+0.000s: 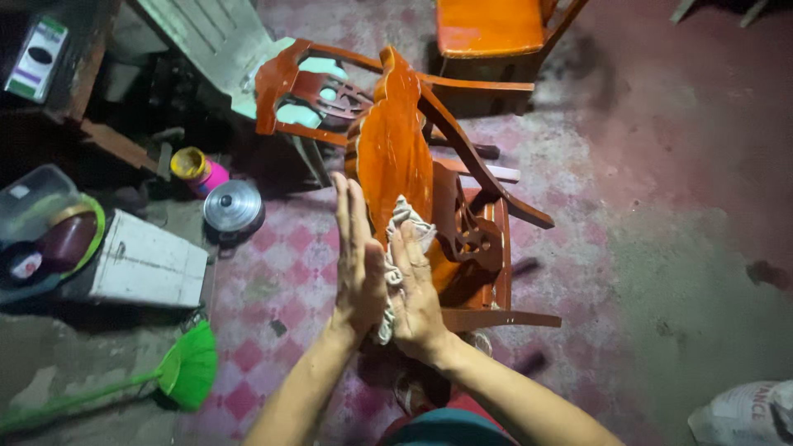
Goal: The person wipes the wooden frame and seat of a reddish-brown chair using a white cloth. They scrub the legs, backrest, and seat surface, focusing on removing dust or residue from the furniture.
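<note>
We have the glossy orange-brown wooden chair (396, 157) tipped over in front of us, one varnished panel standing on edge, its long axis running away from us and slightly right, from our wrists up toward the carved backrest. A whitish rag (403, 216) sits against that panel.

Left hand (357, 264): flat, fingers straight and together, pointing up-frame along the panel, not wrapped around anything. It lies on the panel's left face, palm turned toward the rag (whether it actually touches wood or just cloth, we cannot tell).

Right hand (415, 289): fingers extended and pressed onto the rag, holding it against the panel rather than clenching it; part of the cloth hangs down between the two wrists.

Key relation: both hands sit at the near, lower end of the panel, so the bare varnish lies ahead of the fingertips, up and away. The right hand is the one on the cloth; the left reaches a bit further up.

Nearby on the checked floor: a green broom (178, 372), a metal pot lid (233, 206), a white box (140, 260).
</note>
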